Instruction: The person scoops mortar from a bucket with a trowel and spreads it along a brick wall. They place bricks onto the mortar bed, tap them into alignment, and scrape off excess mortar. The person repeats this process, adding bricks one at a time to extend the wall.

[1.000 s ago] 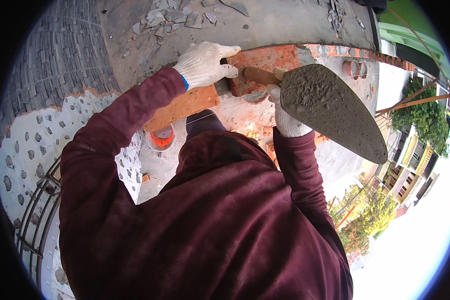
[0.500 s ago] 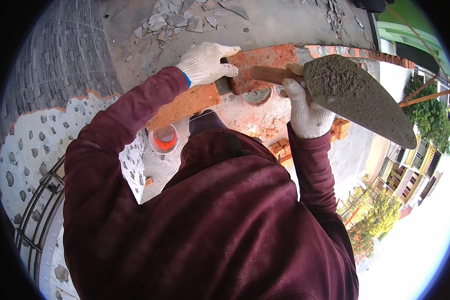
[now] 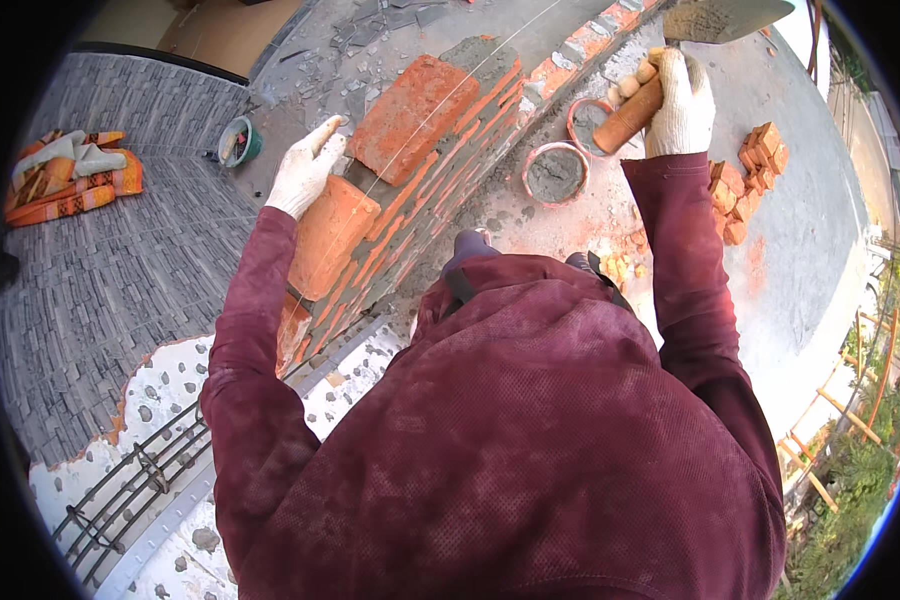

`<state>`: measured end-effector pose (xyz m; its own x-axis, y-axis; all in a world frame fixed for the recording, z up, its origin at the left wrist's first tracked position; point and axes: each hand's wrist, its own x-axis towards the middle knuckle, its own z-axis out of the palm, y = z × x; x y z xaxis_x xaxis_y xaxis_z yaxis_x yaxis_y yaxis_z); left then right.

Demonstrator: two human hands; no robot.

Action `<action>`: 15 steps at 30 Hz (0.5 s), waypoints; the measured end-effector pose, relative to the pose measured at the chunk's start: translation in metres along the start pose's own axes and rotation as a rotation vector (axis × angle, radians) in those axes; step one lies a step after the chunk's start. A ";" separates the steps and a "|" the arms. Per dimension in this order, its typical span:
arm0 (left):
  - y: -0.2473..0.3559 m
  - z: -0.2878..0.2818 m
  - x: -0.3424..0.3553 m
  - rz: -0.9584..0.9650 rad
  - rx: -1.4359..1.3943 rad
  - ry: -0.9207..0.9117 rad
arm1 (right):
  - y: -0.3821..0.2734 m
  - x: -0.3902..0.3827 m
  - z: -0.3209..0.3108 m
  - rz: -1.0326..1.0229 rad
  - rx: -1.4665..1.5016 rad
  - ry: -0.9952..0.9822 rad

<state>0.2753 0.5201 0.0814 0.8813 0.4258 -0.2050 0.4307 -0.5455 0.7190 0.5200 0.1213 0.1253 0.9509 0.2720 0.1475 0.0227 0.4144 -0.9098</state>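
My left hand (image 3: 305,172), in a white knit glove, has its fingers apart beside the gap between two red bricks on top of a low wall. The farther brick (image 3: 415,118) lies to its right, and the nearer brick (image 3: 332,240) lies just below it. Grey mortar shows between the courses of the brick wall (image 3: 425,200). My right hand (image 3: 682,105), also gloved, is closed round the wooden handle of a trowel (image 3: 727,18). The trowel's blade points away at the upper right, clear of the wall.
A thin string (image 3: 410,140) runs along the bricks. Right of the wall stand a mortar bucket (image 3: 555,175), a second bucket (image 3: 588,122) and a brick pile (image 3: 735,195). Leftward are a green bucket (image 3: 240,142), orange sacks (image 3: 75,180) and steel bars (image 3: 135,475).
The view has turned, showing more of the wall and floor. My left hand remains by the brick gap. The trowel has swung outward to the upper right, and its blade shows less mortar.
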 end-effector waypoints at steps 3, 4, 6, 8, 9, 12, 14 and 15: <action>0.029 -0.008 -0.020 0.007 -0.001 0.089 | 0.061 -0.032 -0.157 0.522 0.152 0.239; 0.040 -0.005 -0.030 0.038 0.011 0.113 | 0.088 -0.053 -0.211 0.692 0.016 0.330; 0.067 0.004 -0.050 -0.040 0.104 0.121 | 0.140 -0.119 -0.303 0.880 -0.086 0.486; 0.093 0.027 -0.076 -0.021 0.090 0.280 | 0.169 -0.179 -0.372 0.927 -0.598 0.374; 0.107 0.037 -0.088 0.026 0.100 0.316 | 0.173 -0.203 -0.395 0.953 -1.011 0.163; 0.137 0.086 -0.121 0.046 0.034 0.335 | 0.167 -0.235 -0.382 0.796 -1.135 0.348; 0.143 0.125 -0.143 -0.069 0.110 0.149 | 0.133 -0.208 -0.339 0.369 -0.949 0.290; 0.143 0.143 -0.150 -0.026 0.369 0.108 | 0.109 -0.186 -0.309 0.165 -0.816 0.267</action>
<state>0.2321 0.2752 0.1203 0.8522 0.5058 -0.1341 0.5107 -0.7483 0.4232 0.4407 -0.1530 -0.1212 0.9997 0.0187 -0.0135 -0.0051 -0.3912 -0.9203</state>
